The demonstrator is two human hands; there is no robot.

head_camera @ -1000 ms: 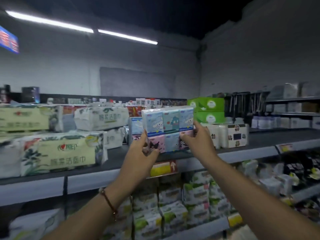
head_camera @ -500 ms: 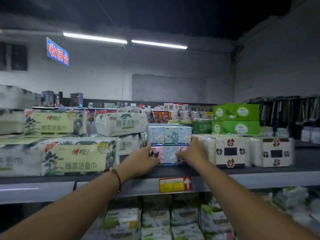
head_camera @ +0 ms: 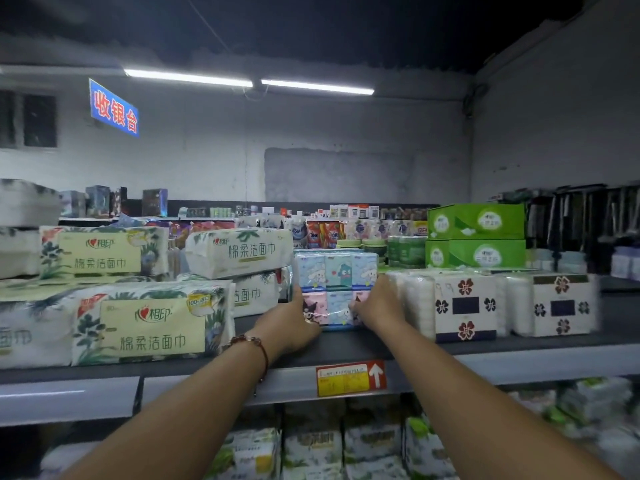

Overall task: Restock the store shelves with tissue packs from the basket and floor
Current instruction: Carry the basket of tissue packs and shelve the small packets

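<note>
Both hands grip a cartoon-print tissue pack (head_camera: pixel 337 289) on the shelf (head_camera: pixel 540 362).
Left hand (head_camera: pixel 294 322) at 9 o'clock, right hand (head_camera: pixel 375 304) at 3; fingertips hidden; neighbouring pack (head_camera: pixel 154 322) reads 心相印.

Both arms reach forward; left hand (head_camera: pixel 294 323) and right hand (head_camera: pixel 377 306) apparently clasp something, fingers curled.

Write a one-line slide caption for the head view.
Both hands, left hand and right hand, hold a cartoon tissue pack on the shelf.
</note>
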